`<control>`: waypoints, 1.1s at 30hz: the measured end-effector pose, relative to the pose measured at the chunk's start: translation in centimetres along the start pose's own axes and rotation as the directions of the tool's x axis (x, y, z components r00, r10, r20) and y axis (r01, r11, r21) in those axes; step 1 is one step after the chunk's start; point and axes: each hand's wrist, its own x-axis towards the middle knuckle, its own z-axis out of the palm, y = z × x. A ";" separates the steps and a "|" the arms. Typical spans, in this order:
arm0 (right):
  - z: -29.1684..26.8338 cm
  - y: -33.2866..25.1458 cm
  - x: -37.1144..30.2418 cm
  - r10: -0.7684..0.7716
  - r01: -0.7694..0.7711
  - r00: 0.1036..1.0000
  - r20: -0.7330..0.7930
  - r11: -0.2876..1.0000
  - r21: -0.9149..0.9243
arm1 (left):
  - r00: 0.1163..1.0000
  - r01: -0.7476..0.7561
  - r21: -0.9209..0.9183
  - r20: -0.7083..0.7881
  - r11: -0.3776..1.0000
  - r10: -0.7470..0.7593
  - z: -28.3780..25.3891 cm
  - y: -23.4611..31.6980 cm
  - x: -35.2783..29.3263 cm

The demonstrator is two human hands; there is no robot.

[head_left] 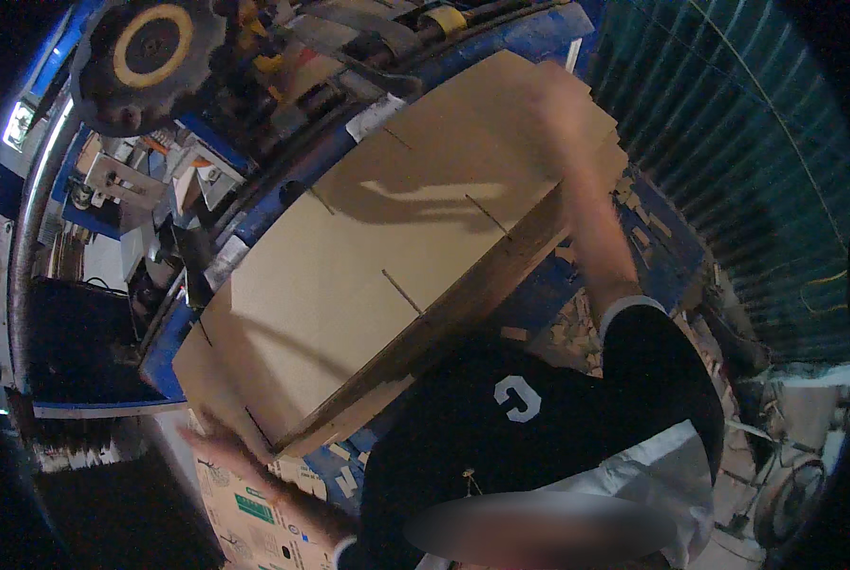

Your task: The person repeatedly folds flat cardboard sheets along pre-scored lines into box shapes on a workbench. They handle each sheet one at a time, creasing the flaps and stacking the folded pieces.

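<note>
A thick stack of flat brown cardboard sheets [321, 285] lies slantwise in front of me, with short slots cut into its long edges. My right hand [560, 104] is over the far right end of the stack, smeared by motion, so its fingers cannot be made out. At the near left end, my left hand [221, 451] is beside the stack's lower corner. Its fingers look stretched out, though dim and blurred, and I cannot tell whether they touch the sheets. A shadow falls across the top sheet.
A machine with a large dark scalloped handwheel [154, 52] stands at the back left. Cardboard offcuts [577, 328] litter the blue surface by the stack. A printed carton [254, 513] lies at the lower left. Corrugated metal sheeting [738, 161] rises on the right, above a fan [791, 503].
</note>
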 end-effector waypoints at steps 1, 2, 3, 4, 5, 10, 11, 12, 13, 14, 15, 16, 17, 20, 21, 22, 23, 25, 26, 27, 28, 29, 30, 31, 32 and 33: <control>-0.2 4.5 -0.4 0.246 -0.244 0.969 -0.004 0.963 -0.113 | 0.978 0.192 0.333 0.011 0.923 -0.207 -1.3 -2.9 -1.9; -0.3 8.6 -0.9 0.522 -0.505 0.852 0.029 0.837 -0.212 | 0.918 0.265 0.244 0.233 0.933 -0.322 -2.6 -5.6 -3.1; -0.2 12.1 -1.1 0.607 -0.540 0.756 0.246 0.790 -0.290 | 0.745 0.419 0.210 0.477 0.883 -0.466 -3.4 -7.6 -4.1; 0.3 14.3 -1.1 0.492 -0.438 0.789 0.369 0.870 -0.225 | 0.786 0.395 0.071 0.489 0.916 -0.377 -3.2 -9.0 -4.6; 0.5 16.1 -1.2 0.414 -0.360 0.780 0.470 0.910 -0.205 | 0.810 0.393 -0.049 0.492 0.918 -0.320 -3.2 -10.2 -5.1; 0.0 17.5 0.0 0.467 -0.500 0.801 0.375 0.866 -0.010 | 0.752 0.489 -0.173 0.581 0.855 -0.313 -2.9 -13.7 -4.7; -0.2 16.4 0.3 0.512 -0.617 0.787 0.344 0.664 0.422 | 0.774 0.478 -0.171 0.546 0.861 -0.322 -2.9 -14.2 -4.3; -0.8 15.4 0.9 0.558 -0.626 0.726 0.402 0.292 0.724 | 0.793 0.466 -0.167 0.514 0.869 -0.327 -3.1 -14.6 -4.0; -1.4 14.1 1.2 0.618 -0.464 0.653 0.438 -0.131 0.876 | 0.770 0.519 -0.205 0.533 0.830 -0.350 -3.3 -14.8 -3.7; -1.8 12.3 1.2 0.549 -0.408 0.733 0.402 -0.118 0.905 | 0.745 0.569 -0.242 0.555 0.786 -0.369 -3.5 -14.7 -3.3; -2.3 10.2 1.4 0.526 -0.310 0.792 0.310 -0.090 0.946 | 0.721 0.620 -0.301 0.583 0.725 -0.375 -3.6 -14.3 -3.3; -2.9 7.9 1.5 0.532 -0.248 0.809 0.250 -0.076 0.966 | 0.708 0.669 -0.474 0.639 0.572 -0.299 -3.7 -13.6 -3.2; -4.2 5.9 1.6 0.500 -0.267 0.850 0.166 0.137 0.954 | 0.732 0.612 -0.369 0.599 0.699 -0.325 -3.8 -12.6 -3.4; -12.1 3.3 1.8 0.369 -0.247 0.928 0.039 0.535 0.808 | 0.909 0.372 -0.140 0.253 0.918 -0.330 -3.9 -8.3 -5.7; -14.9 2.7 2.2 0.253 -0.109 0.966 -0.051 0.578 0.809 | 0.909 0.414 -0.005 0.052 0.910 -0.414 -3.7 -6.5 -7.4; -17.4 1.8 2.3 0.218 -0.096 0.975 -0.042 0.583 0.807 | 0.816 0.565 -0.332 0.085 0.755 -0.572 -4.1 -5.2 -8.9; -19.3 0.8 1.8 0.149 0.010 0.981 -0.126 0.605 0.796 | 0.752 0.583 -0.617 0.164 0.528 -0.639 -4.4 -4.1 -10.0; -22.4 -1.7 -0.1 0.126 -0.058 0.992 -0.024 0.609 0.791 | 0.872 0.482 -0.446 0.161 0.754 -0.463 -6.0 -3.2 -11.2; -23.3 -3.2 -1.8 -0.002 0.031 0.999 -0.037 0.574 0.818 | 0.853 0.516 -0.458 0.194 0.724 -0.485 -6.3 -2.5 -11.6; -24.0 -4.8 -3.5 -0.081 0.065 0.997 -0.015 0.658 0.750 | 0.834 0.529 -0.607 0.245 0.593 -0.494 -7.0 -2.1 -11.7; -23.1 -6.9 -6.1 -0.221 0.193 0.974 -0.055 0.672 0.715 | 0.737 0.568 -0.780 0.339 0.264 -0.585 -7.4 -1.6 -11.2; -22.3 -8.6 -8.4 -0.465 0.399 0.882 -0.069 0.663 0.634 | 0.652 0.514 -0.853 0.456 -0.088 -0.606 -7.7 -1.0 -10.5; -20.8 -10.7 -11.2 -0.649 0.583 0.755 -0.094 0.597 0.551 | 0.643 0.468 -0.864 0.479 -0.188 -0.598 -8.3 -0.3 -9.8; -19.1 -12.6 -13.9 -0.801 0.741 0.590 -0.098 0.490 0.460 | 0.649 0.421 -0.864 0.499 -0.276 -0.574 -8.7 0.6 -9.0; -17.6 -13.5 -15.4 -0.860 0.796 0.502 -0.087 0.421 0.434 | 0.674 0.361 -0.863 0.504 -0.355 -0.540 -9.0 1.7 -8.5; -16.1 -14.4 -17.0 -0.910 0.843 0.408 -0.075 0.344 0.414 | 0.709 0.421 -0.896 0.423 -0.142 -0.564 -9.2 2.8 -8.1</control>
